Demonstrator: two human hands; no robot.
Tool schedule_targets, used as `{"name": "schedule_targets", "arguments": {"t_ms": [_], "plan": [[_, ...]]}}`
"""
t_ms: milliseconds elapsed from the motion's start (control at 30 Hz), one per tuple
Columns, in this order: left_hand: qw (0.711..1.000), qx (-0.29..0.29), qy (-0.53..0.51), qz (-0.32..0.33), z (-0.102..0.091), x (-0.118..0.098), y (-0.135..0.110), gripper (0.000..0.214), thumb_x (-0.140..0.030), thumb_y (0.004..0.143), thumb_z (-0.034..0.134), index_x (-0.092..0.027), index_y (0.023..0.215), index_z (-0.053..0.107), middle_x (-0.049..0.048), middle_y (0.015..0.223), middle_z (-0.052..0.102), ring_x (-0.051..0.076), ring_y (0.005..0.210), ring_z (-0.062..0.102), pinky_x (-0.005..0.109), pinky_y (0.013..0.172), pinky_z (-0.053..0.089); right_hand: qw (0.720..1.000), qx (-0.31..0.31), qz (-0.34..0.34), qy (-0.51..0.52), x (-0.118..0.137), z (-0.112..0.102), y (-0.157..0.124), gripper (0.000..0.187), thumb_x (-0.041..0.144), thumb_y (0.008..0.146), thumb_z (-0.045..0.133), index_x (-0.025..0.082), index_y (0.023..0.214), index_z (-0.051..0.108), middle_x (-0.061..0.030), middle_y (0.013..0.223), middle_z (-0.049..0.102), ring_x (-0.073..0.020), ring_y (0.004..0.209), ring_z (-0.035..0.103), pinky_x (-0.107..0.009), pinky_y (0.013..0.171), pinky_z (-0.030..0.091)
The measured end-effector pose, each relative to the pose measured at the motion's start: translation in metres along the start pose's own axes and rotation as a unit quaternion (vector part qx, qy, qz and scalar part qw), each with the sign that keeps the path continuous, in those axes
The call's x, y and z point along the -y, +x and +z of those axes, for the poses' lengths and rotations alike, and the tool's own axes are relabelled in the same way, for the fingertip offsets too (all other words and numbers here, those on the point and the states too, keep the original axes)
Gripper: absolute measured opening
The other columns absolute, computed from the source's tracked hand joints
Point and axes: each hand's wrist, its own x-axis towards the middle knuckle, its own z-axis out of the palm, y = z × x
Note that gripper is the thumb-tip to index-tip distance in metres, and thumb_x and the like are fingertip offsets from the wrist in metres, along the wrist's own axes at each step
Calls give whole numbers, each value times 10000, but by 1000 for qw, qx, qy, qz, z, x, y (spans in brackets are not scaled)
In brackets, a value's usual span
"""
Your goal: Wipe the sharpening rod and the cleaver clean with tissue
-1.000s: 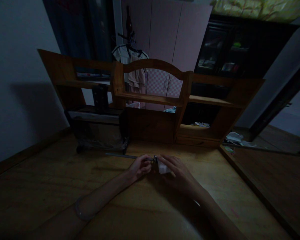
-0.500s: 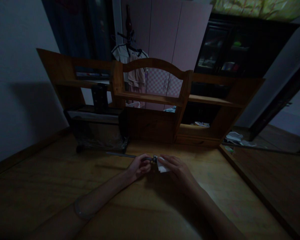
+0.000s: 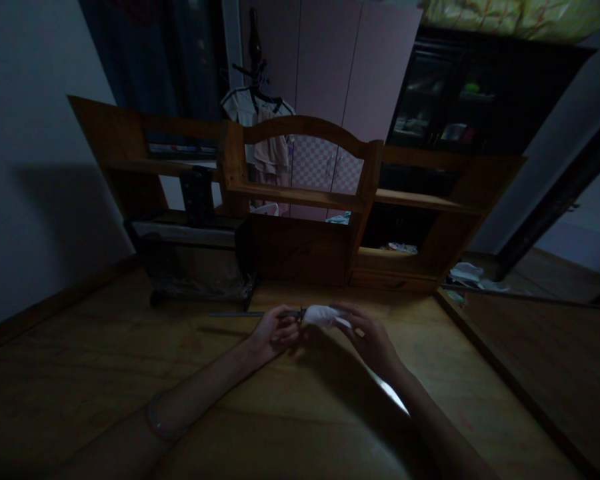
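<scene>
The room is dim. My left hand is closed around a long thin dark tool that sticks out to the left just above the wooden table. My right hand is closed on a white cloth wrapped around the tool's right end, right beside my left fingers. I cannot make out what kind of tool it is.
A wooden shelf unit stands along the table's far edge, with a dark box-like object at its left. Clothes hang on a rack behind. A dark cabinet is at the back right.
The white cloth has been turned up and wrapped over the tool's end, and my right hand has rotated so its fingers sit under the cloth. My left hand keeps its grip.
</scene>
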Motion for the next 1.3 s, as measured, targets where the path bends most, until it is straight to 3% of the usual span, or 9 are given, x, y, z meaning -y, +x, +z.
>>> {"name": "schedule_targets", "arguments": {"t_ms": [133, 233, 333, 433, 700, 867, 1067, 1200, 1300], "plan": [[1000, -10, 8, -1, -3, 1, 1, 417, -269, 871, 438, -193, 462, 415, -76, 306, 285, 65, 286, 230, 334, 763, 518, 993, -34, 77, 80, 5, -6, 2, 276, 368, 921, 486, 239, 947, 729, -54, 1163, 665, -241, 1041, 628, -400, 909, 485], [1000, -2, 3, 1, -4, 1, 2, 407, -266, 859, 460, -201, 465, 387, -84, 306, 261, 66, 285, 227, 313, 709, 518, 981, -59, 130, 131, 7, -11, 4, 307, 424, 891, 517, 219, 971, 731, -47, 1036, 713, -258, 995, 642, -402, 884, 485], [1000, 14, -15, -1, -4, -1, 1, 408, -269, 853, 473, -207, 471, 344, -83, 319, 243, 65, 293, 221, 258, 581, 491, 961, -70, 205, 174, 0, -13, 4, 392, 492, 848, 548, 162, 919, 746, -49, 820, 730, -251, 830, 665, -365, 764, 507], [998, 37, -48, 2, -4, -4, -1, 419, -264, 865, 445, -205, 470, 320, -70, 328, 240, 69, 311, 253, 239, 575, 478, 933, -86, 264, 227, -10, -12, 1, 437, 515, 814, 584, 112, 816, 753, -57, 686, 700, -198, 647, 625, -303, 636, 478], [998, 49, -44, 22, -5, -5, -2, 420, -263, 887, 407, -200, 474, 360, -63, 338, 259, 88, 332, 298, 331, 726, 511, 906, -134, 284, 284, -22, -7, -2, 382, 489, 776, 644, 124, 818, 748, -48, 743, 687, -158, 671, 583, -260, 646, 432], [997, 66, 0, 39, -1, -1, 0, 414, -305, 887, 429, -196, 490, 389, -76, 341, 260, 83, 325, 284, 327, 716, 514, 836, -139, 390, 361, -42, -6, -3, 347, 428, 658, 771, 123, 820, 741, -48, 720, 680, -143, 611, 579, -236, 539, 427], [995, 61, 73, -3, 1, 3, 2, 399, -344, 853, 478, -205, 496, 368, -77, 333, 296, 79, 322, 278, 289, 650, 490, 784, -196, 401, 432, -50, -7, -4, 257, 302, 636, 803, 149, 818, 705, -70, 861, 707, -171, 752, 648, -239, 647, 514], [987, 76, 140, -17, 4, 7, 0, 358, -340, 833, 502, -195, 526, 390, -77, 364, 322, 69, 337, 287, 267, 636, 460, 791, -174, 389, 439, -40, -7, -3, 307, 379, 708, 735, 178, 936, 693, -72, 929, 714, -200, 817, 665, -267, 680, 519], [982, 79, 173, -13, 7, 10, -1, 328, -339, 827, 521, -182, 559, 415, -85, 400, 319, 56, 343, 262, 238, 556, 418, 812, -133, 381, 422, -37, -3, -3, 367, 437, 720, 705, 158, 958, 699, -81, 858, 723, -210, 714, 662, -277, 600, 491]]}}
